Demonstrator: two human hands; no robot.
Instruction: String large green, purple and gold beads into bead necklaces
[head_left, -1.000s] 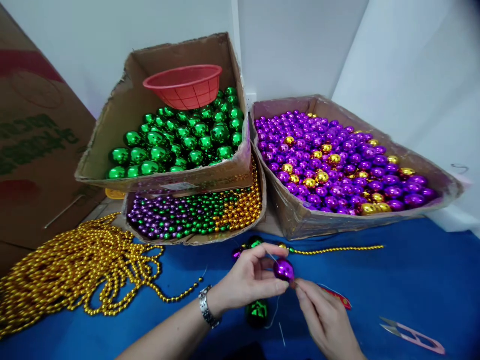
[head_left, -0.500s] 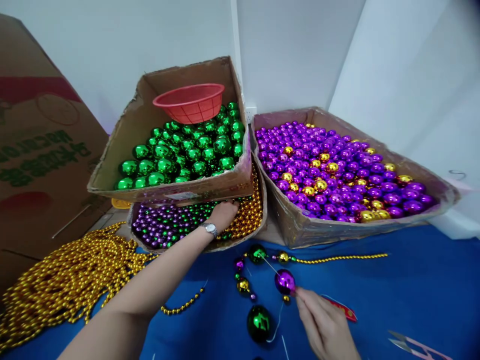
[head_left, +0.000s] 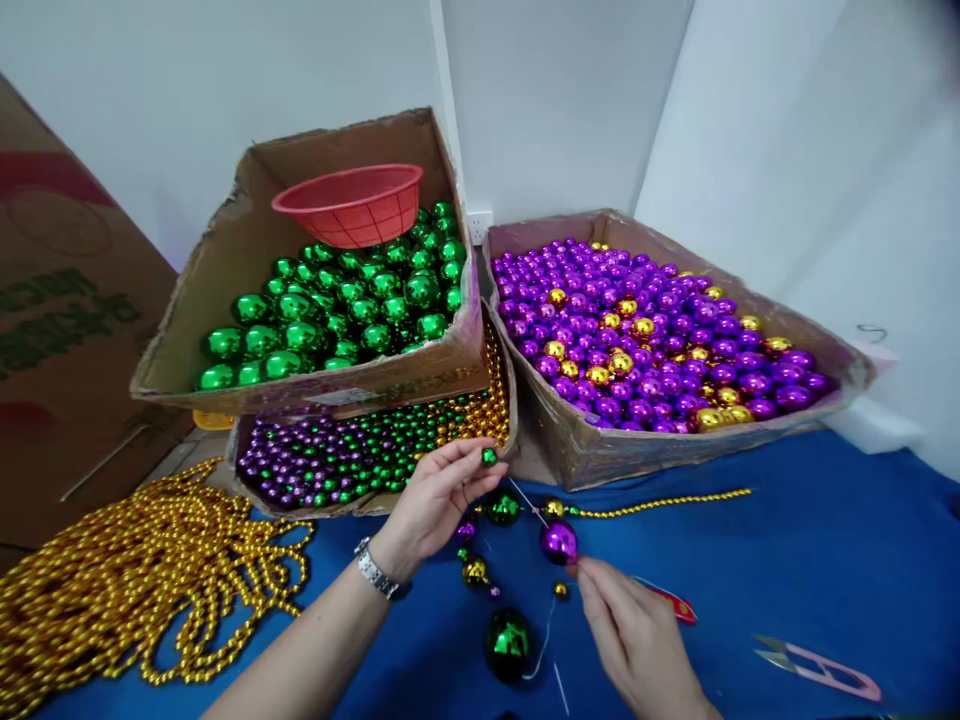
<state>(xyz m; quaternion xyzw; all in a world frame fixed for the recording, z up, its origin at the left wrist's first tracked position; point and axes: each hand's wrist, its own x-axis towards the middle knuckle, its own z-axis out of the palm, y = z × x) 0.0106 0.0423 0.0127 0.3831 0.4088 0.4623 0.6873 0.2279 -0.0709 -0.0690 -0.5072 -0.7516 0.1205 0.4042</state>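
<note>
My left hand (head_left: pixel 442 497), wearing a metal watch, pinches a small green bead (head_left: pixel 489 456) between thumb and fingertips. My right hand (head_left: pixel 634 630) is closed at the lower right side of a shiny purple ball (head_left: pixel 559 542). A thin needle (head_left: pixel 530 502) sticks out of that ball toward the green bead, its tip apart from it. White thread (head_left: pixel 545 640) hangs below, near a small gold bead (head_left: pixel 560 590) and a large green ball (head_left: pixel 508 645). Behind them a curved strand with a green ball (head_left: pixel 502 507) and a gold ball (head_left: pixel 475 571) lies on the blue cloth (head_left: pixel 420 640).
A box (head_left: pixel 390 385) of green balls holds a red basket (head_left: pixel 352 215). Below is a tray (head_left: pixel 513 400) of small beads. Another box (head_left: pixel 585 455) holds purple and gold balls. Gold bead strands (head_left: pixel 135 590) lie left; thread snips (head_left: pixel 821 668) and a red item (head_left: pixel 679 605) lie right.
My left hand has come out of the tray of small beads toward the needle, now with a green bead in its fingers. My right hand still holds the purple ball.
</note>
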